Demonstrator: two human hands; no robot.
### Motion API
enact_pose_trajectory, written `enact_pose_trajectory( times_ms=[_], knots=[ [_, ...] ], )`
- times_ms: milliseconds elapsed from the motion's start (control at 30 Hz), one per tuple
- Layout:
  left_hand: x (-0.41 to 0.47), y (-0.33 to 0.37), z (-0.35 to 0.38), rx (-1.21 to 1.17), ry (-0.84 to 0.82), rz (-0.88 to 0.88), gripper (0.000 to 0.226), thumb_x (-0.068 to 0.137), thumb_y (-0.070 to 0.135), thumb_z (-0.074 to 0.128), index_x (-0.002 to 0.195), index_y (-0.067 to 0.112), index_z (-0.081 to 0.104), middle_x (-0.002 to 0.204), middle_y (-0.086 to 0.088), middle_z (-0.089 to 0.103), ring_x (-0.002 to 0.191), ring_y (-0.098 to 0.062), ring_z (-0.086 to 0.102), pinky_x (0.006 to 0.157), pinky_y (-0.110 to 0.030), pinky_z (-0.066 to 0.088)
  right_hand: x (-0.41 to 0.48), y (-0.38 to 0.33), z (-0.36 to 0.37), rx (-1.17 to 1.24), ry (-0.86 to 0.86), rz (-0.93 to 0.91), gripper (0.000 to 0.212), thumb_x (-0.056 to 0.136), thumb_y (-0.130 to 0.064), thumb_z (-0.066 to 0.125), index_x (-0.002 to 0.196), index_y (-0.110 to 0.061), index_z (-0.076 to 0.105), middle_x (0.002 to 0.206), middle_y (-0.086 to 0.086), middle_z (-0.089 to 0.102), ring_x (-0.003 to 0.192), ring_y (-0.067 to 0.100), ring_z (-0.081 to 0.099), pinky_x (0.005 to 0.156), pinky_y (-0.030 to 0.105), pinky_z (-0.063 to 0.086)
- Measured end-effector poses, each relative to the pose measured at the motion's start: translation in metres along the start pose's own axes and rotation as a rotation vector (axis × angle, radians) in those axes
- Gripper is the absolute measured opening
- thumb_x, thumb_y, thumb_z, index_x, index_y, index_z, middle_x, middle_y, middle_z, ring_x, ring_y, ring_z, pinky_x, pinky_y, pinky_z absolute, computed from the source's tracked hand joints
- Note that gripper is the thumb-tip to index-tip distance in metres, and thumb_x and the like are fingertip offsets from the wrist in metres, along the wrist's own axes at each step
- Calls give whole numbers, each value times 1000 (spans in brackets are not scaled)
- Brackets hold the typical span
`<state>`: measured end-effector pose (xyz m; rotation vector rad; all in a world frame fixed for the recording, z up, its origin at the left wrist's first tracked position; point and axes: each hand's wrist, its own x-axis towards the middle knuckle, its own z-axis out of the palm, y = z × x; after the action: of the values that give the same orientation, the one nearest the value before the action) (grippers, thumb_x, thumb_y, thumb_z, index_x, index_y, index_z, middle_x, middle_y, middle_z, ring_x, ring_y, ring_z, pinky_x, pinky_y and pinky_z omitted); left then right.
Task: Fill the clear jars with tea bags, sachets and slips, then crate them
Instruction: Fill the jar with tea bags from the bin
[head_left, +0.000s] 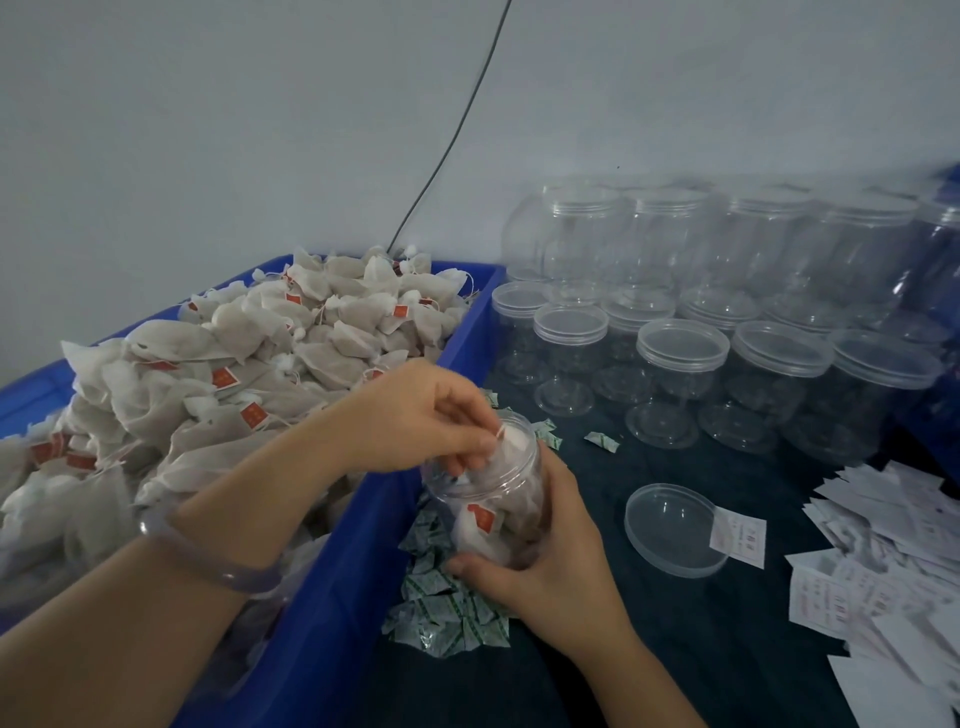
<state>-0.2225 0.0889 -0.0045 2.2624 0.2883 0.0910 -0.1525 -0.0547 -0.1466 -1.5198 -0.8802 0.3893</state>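
Note:
My right hand (540, 561) grips an open clear jar (488, 499), tilted toward the left, with several tea bags inside. At the jar's mouth, the fingertips of my left hand (415, 415) pinch a tea bag (506, 441) that sits partly inside. A blue crate (332, 587) heaped with tea bags (249, 364) stands on the left. The jar's loose lid (675, 530) lies on the dark table to the right. Green-and-white sachets (441, 603) are piled under the jar. White paper slips (883, 561) are spread at the right.
Several lidded empty clear jars (680, 384) stand in rows and stacks at the back right. One stray sachet (602, 441) lies in front of them. A black cable (457, 130) runs down the grey wall behind the crate. Something blue (950, 182) shows at the far right edge.

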Motion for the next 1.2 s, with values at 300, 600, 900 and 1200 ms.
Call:
enact_pose_trajectory(
  times_ms=[300, 600, 900, 1200],
  knots=[
    [-6, 8, 0, 457, -14, 202, 15, 85, 16, 68, 87, 29, 76, 78, 20, 69, 76, 5, 62, 74, -14, 50, 0, -1, 0, -31, 4, -33, 118, 49, -52, 91, 147, -47, 26, 143, -15, 45, 130, 7, 49, 103, 39, 48],
    [-11, 18, 3, 462, 66, 322, 40, 84, -1, 47, 72, 32, 66, 90, 18, 59, 90, -5, 57, 79, -16, 41, 0, -9, -7, -30, 106, -108, 118, 51, -47, 89, 150, -34, 26, 141, -13, 47, 129, 4, 49, 102, 30, 49],
    [-24, 37, 10, 471, 476, 392, 33, 91, -6, 49, 97, 14, 74, 95, 5, 64, 90, -12, 60, 82, -22, 45, -5, -16, -63, 62, 364, -47, 105, 43, -50, 88, 135, -40, 39, 125, -24, 54, 111, -9, 57, 92, 19, 51],
    [-2, -8, 131, 554, 128, -263, 24, 92, 9, 53, 113, 16, 63, 114, -6, 61, 100, -21, 60, 90, -38, 52, -46, 7, -86, -60, 158, -4, 99, 42, -39, 92, 126, -40, 40, 119, -29, 57, 113, -6, 57, 92, 14, 49]
  ],
)
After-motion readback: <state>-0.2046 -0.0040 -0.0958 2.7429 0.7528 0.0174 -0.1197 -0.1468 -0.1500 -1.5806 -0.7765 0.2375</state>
